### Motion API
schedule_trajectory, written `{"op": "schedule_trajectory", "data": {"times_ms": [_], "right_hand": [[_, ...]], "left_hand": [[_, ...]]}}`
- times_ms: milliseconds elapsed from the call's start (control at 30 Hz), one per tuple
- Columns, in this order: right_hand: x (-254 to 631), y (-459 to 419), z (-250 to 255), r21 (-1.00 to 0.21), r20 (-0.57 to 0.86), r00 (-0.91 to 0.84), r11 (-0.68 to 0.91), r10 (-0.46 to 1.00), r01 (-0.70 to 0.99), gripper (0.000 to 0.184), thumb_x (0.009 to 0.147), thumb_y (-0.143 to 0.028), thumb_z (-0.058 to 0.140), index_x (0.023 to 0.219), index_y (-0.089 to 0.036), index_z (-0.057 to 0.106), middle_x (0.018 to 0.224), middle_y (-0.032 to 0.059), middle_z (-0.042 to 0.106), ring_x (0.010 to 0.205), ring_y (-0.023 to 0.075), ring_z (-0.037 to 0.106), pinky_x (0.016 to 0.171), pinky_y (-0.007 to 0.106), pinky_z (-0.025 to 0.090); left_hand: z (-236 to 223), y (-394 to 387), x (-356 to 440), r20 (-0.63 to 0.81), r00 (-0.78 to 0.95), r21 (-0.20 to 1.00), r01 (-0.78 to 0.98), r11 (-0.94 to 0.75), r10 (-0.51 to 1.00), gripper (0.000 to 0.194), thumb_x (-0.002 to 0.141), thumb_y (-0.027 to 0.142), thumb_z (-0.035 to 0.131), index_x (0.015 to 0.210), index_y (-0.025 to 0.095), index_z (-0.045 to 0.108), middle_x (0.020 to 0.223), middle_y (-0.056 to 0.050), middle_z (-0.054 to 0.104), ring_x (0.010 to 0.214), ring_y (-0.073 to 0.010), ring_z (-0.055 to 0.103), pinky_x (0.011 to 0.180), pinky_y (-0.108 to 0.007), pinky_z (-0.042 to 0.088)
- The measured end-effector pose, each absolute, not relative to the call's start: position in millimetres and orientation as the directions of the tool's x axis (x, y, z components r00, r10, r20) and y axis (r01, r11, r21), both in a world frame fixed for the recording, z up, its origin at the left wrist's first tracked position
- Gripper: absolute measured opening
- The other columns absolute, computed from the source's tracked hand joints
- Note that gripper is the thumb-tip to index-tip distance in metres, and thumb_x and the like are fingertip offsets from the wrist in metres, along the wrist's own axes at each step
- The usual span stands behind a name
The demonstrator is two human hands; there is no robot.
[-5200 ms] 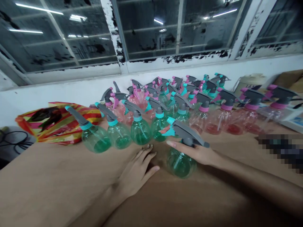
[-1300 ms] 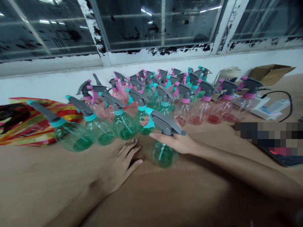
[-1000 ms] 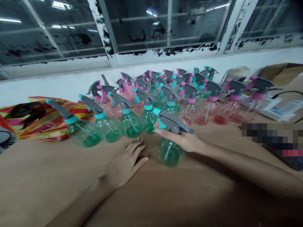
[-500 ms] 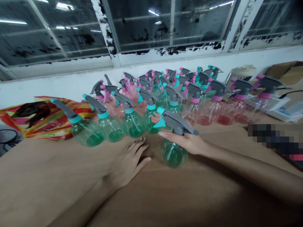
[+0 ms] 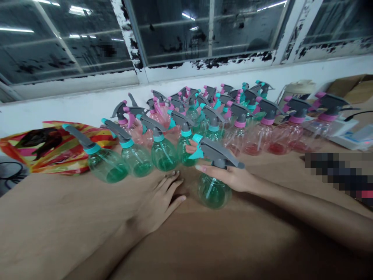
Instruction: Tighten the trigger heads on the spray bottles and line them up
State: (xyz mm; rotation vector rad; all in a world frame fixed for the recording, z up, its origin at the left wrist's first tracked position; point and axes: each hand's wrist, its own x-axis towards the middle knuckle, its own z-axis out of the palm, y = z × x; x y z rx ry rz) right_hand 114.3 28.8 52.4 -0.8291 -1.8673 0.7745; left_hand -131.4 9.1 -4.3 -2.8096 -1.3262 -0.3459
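Observation:
My right hand [image 5: 230,177] grips a green spray bottle [image 5: 215,192] around its neck, under the grey trigger head with its teal nozzle and trigger. The bottle is upright, at the front of the group, and a thin tube shows inside it. Flat on the wooden table [image 5: 87,221], my left hand [image 5: 159,202] lies with fingers spread, holding nothing. Just beyond its fingertips stands another green spray bottle [image 5: 164,153]. More green ones line up to its left, the outermost [image 5: 107,165] beside a bag.
Pink spray bottles [image 5: 274,144] stand in a row at the right, with several more crowded behind. A red and yellow plastic bag [image 5: 64,151] lies at the left. At the back right are a white jug [image 5: 297,91], a cardboard box [image 5: 352,89] and a white device [image 5: 349,136].
Almost nothing differs. The view has shifted very slightly; both hands and the gripped spray bottle keep their places.

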Motion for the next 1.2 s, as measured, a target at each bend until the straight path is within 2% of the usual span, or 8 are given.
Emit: {"op": "schedule_trajectory", "data": {"times_ms": [100, 300, 500, 633, 733, 867, 967, 1200], "right_hand": [[114.9, 29.0, 52.8, -0.800, 0.455, -0.363, 0.552, 0.813, 0.234, 0.012, 0.082, -0.034, 0.063, 0.090, -0.025, 0.067, 0.056, -0.0045, 0.050, 0.053, 0.0143, 0.048, 0.053, 0.029, 0.044], [115.5, 27.8, 53.0, -0.809, 0.425, -0.398, 0.538, 0.813, 0.236, 0.026, 0.082, -0.027, 0.060, 0.108, -0.025, 0.066, 0.057, -0.0044, 0.054, 0.054, 0.0153, 0.050, 0.057, 0.031, 0.046], [114.9, 27.8, 55.6, -0.794, 0.438, -0.392, 0.553, 0.809, 0.254, 0.024, 0.080, -0.022, 0.061, 0.104, -0.024, 0.065, 0.060, -0.0045, 0.056, 0.056, 0.0148, 0.053, 0.059, 0.031, 0.048], [111.2, 26.6, 58.1, -0.822, 0.472, -0.377, 0.552, 0.797, 0.137, 0.025, 0.082, -0.028, 0.062, 0.107, -0.023, 0.062, 0.083, 0.0006, 0.066, 0.072, 0.0158, 0.062, 0.068, 0.032, 0.051], [109.5, 24.2, 60.8, -0.828, 0.495, -0.349, 0.553, 0.796, 0.089, 0.021, 0.082, -0.034, 0.062, 0.099, -0.021, 0.062, 0.097, 0.0038, 0.067, 0.082, 0.0164, 0.064, 0.075, 0.033, 0.051], [110.8, 20.9, 64.6, -0.811, 0.475, -0.309, 0.546, 0.824, 0.209, 0.019, 0.082, -0.037, 0.063, 0.090, -0.020, 0.063, 0.084, 0.0019, 0.066, 0.073, 0.0157, 0.062, 0.071, 0.032, 0.049], [112.0, 21.1, 63.6, -0.810, 0.480, -0.300, 0.548, 0.824, 0.210, 0.019, 0.082, -0.039, 0.063, 0.089, -0.021, 0.064, 0.082, 0.0013, 0.066, 0.073, 0.0157, 0.061, 0.069, 0.031, 0.049], [112.6, 23.3, 56.2, -0.822, 0.449, -0.358, 0.535, 0.819, 0.194, 0.034, 0.084, -0.036, 0.062, 0.116, -0.025, 0.061, 0.061, -0.0039, 0.056, 0.058, 0.0157, 0.055, 0.058, 0.031, 0.047]], "left_hand": [[-4.4, 8.9, -132.4, 0.202, 0.613, 0.090, 0.765, -0.638, 0.764, 0.048, 0.099, 0.050, 0.035, 0.134, 0.018, 0.042, 0.143, -0.010, 0.044, 0.132, -0.0245, 0.039, 0.109, -0.045, 0.031], [-1.9, 7.4, -132.0, 0.196, 0.608, 0.118, 0.764, -0.634, 0.769, 0.047, 0.098, 0.050, 0.036, 0.133, 0.019, 0.043, 0.144, -0.009, 0.043, 0.132, -0.0244, 0.039, 0.109, -0.044, 0.032], [-3.6, 8.1, -132.5, 0.215, 0.604, 0.124, 0.762, -0.635, 0.767, 0.047, 0.098, 0.051, 0.036, 0.134, 0.021, 0.043, 0.144, -0.009, 0.044, 0.132, -0.0246, 0.039, 0.109, -0.044, 0.032], [-4.0, 9.1, -132.7, 0.206, 0.610, 0.106, 0.764, -0.637, 0.765, 0.048, 0.098, 0.051, 0.036, 0.134, 0.019, 0.043, 0.143, -0.010, 0.044, 0.132, -0.0248, 0.040, 0.109, -0.045, 0.032], [-3.4, 9.2, -132.4, 0.207, 0.611, 0.106, 0.762, -0.639, 0.764, 0.048, 0.098, 0.051, 0.036, 0.134, 0.020, 0.042, 0.144, -0.009, 0.044, 0.132, -0.0247, 0.039, 0.109, -0.045, 0.032], [-3.6, 8.9, -132.5, 0.208, 0.610, 0.112, 0.762, -0.638, 0.765, 0.047, 0.098, 0.051, 0.037, 0.134, 0.021, 0.043, 0.144, -0.009, 0.043, 0.133, -0.0247, 0.038, 0.109, -0.045, 0.032], [-4.7, 8.6, -132.7, 0.206, 0.601, 0.116, 0.769, -0.629, 0.773, 0.048, 0.098, 0.051, 0.036, 0.134, 0.021, 0.043, 0.144, -0.009, 0.043, 0.133, -0.0248, 0.038, 0.109, -0.045, 0.032], [-6.1, 8.6, -132.5, 0.203, 0.611, 0.098, 0.765, -0.637, 0.765, 0.051, 0.099, 0.051, 0.034, 0.135, 0.017, 0.042, 0.144, -0.011, 0.043, 0.134, -0.0249, 0.037, 0.109, -0.045, 0.032]]}}
